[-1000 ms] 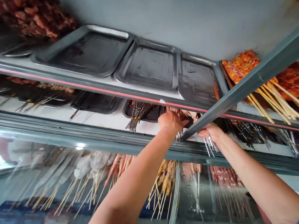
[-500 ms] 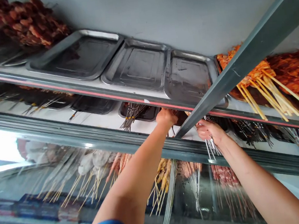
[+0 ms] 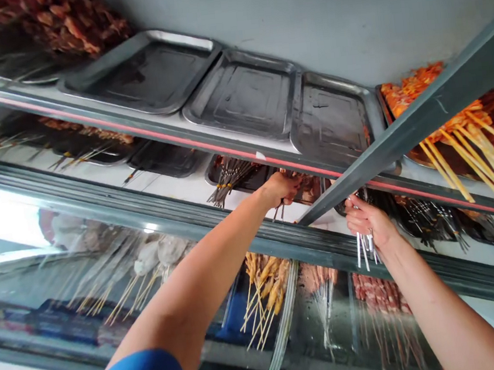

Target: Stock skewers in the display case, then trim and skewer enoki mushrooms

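Observation:
In the head view my right hand (image 3: 369, 219) is closed around a bunch of metal skewers (image 3: 363, 250), whose flat silver ends hang below the fingers; their upper part is hidden under the shelf edge. My left hand (image 3: 283, 189) reaches into the lower shelf, left of the slanting post, fingers curled round the sticks of dark meat skewers (image 3: 311, 189). Thin stick ends show beneath that hand, but its fingertips are partly hidden. Just to its left, a bundle of dark skewers (image 3: 228, 178) lies in a black tray.
A slanting metal post (image 3: 403, 124) stands between the hands. Above runs a shelf edge with a red strip (image 3: 207, 145), carrying steel trays (image 3: 241, 94) and orange meat skewers (image 3: 455, 110) on wooden sticks. Below are sliding-door rails (image 3: 112, 208) and glass, with yellow skewers (image 3: 268, 283) behind.
The view has shifted, so the shelves appear farther right. My right hand has come out slightly from under the shelf with its skewers. Around my left hand, more of the meat shows.

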Demonstrator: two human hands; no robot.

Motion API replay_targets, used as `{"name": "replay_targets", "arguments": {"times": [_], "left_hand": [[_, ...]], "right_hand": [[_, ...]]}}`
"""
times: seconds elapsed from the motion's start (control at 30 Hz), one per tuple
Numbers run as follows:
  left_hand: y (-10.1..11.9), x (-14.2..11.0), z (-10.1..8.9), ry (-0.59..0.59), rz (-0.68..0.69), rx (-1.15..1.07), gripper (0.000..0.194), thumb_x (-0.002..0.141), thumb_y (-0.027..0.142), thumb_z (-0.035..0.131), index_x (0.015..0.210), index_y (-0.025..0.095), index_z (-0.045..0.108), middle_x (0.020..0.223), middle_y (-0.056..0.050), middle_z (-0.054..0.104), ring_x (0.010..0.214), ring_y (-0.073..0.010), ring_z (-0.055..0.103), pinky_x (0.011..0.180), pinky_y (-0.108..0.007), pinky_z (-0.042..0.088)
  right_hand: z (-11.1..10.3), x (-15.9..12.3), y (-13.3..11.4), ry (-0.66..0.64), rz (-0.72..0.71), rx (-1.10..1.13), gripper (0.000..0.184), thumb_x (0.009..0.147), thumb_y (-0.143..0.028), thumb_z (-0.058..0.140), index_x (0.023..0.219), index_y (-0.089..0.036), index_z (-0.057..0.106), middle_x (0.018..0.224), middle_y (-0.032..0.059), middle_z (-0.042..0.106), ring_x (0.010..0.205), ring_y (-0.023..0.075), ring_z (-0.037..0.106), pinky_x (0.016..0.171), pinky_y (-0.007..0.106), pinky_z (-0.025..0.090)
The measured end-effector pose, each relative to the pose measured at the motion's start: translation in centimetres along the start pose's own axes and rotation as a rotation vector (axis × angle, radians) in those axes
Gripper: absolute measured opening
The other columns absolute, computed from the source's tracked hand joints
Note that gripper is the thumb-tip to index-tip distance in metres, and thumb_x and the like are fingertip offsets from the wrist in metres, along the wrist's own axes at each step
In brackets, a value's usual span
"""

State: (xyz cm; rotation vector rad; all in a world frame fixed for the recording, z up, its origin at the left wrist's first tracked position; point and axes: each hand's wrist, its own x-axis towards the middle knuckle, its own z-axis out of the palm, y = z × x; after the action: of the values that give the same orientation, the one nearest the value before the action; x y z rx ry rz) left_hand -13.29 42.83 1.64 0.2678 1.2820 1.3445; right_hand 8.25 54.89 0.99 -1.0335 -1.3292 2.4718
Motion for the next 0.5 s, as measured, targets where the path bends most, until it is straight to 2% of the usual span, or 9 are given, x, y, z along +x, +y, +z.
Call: {"name": "replay_targets", "arguments": {"times": [0.1,0.2,0.3,0.43,0.5], "left_hand": [[0.6,-1.9,-0.6,0.127,0.129,0.14,0.031,0.086,0.013,0.06,0.06,0.018,0.041,0.036,0.007,0.035,0.028,-0.0041,0.025,0.033,-0.019,0.013],[1.3,-3.9,-2.3,0.24,0.246,0.219,0.03,0.088,0.012,0.055,0.062,0.019,0.041,0.036,0.008,0.034,0.027,-0.0047,0.025,0.032,-0.019,0.015],[1.1,-5.7,-4.0,0.26,0.29,0.14,0.031,0.091,0.015,0.051,0.063,0.019,0.039,0.037,0.009,0.032,0.028,-0.004,0.025,0.031,-0.018,0.017],[-0.4,-7.3,-5.8,0.254,0.318,-0.046,0.032,0.092,0.021,0.052,0.064,0.02,0.036,0.039,0.011,0.029,0.029,-0.0028,0.023,0.031,-0.016,0.017],[-1.2,-7.8,-6.5,0.247,0.354,-0.121,0.034,0.091,0.024,0.056,0.065,0.021,0.034,0.039,0.012,0.029,0.029,-0.0024,0.023,0.031,-0.014,0.018]], "right_hand": [[0.4,-0.6,-0.2,0.017,-0.031,0.013,0.032,0.071,-0.041,0.078,0.069,-0.02,0.054,0.041,-0.0139,0.019,0.033,0.0029,0.007,0.027,0.014,0.019],[0.6,-1.1,-0.4,0.016,-0.062,-0.011,0.031,0.074,-0.041,0.076,0.071,-0.02,0.053,0.043,-0.0138,0.019,0.033,0.0032,0.005,0.027,0.015,0.018],[0.8,-0.7,-0.4,0.005,-0.044,-0.074,0.035,0.072,-0.043,0.076,0.065,-0.02,0.05,0.041,-0.0137,0.019,0.032,0.0029,0.007,0.028,0.015,0.019],[2.0,1.9,0.2,-0.006,0.064,-0.161,0.054,0.065,-0.047,0.078,0.05,-0.022,0.033,0.033,-0.0118,0.02,0.029,0.0027,0.017,0.028,0.016,0.021],[3.0,3.6,0.8,0.059,0.052,-0.16,0.048,0.062,-0.043,0.08,0.053,-0.021,0.038,0.033,-0.012,0.027,0.028,0.0021,0.018,0.026,0.016,0.018]]}}
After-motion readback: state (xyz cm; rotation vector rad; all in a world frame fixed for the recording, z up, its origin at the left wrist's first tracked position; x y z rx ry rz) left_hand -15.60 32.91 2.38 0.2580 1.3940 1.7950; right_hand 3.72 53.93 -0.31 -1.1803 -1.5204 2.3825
